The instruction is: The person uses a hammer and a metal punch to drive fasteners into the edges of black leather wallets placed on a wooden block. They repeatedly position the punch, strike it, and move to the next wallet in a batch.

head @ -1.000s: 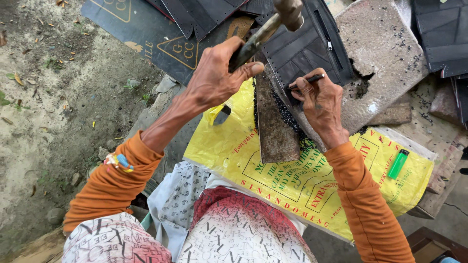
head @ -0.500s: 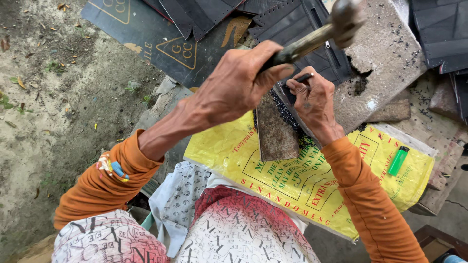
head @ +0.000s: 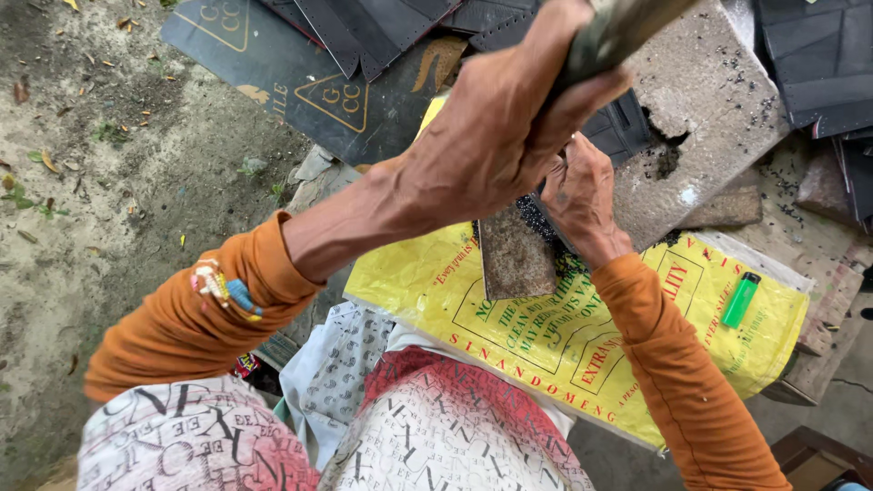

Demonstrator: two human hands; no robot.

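Head view: left hand [head: 496, 136] is clenched around a hammer handle [head: 618, 32], raised close to the camera. Below it, right hand [head: 582, 195] presses down by a dark slab [head: 514, 259]; its fingers are hidden, so its grip cannot be told. Yellow sack [head: 582, 336] lies underneath, green lighter [head: 739, 299] on it, stone block [head: 709, 118] beyond.

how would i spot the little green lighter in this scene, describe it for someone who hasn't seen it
Start at the big yellow printed sack spread on the ground under the person's arms. Follow it to its far right end, past the right hand and the orange sleeve. There lies the lighter, a small slim bright green stick with a dark top, the only green thing on the yellow.
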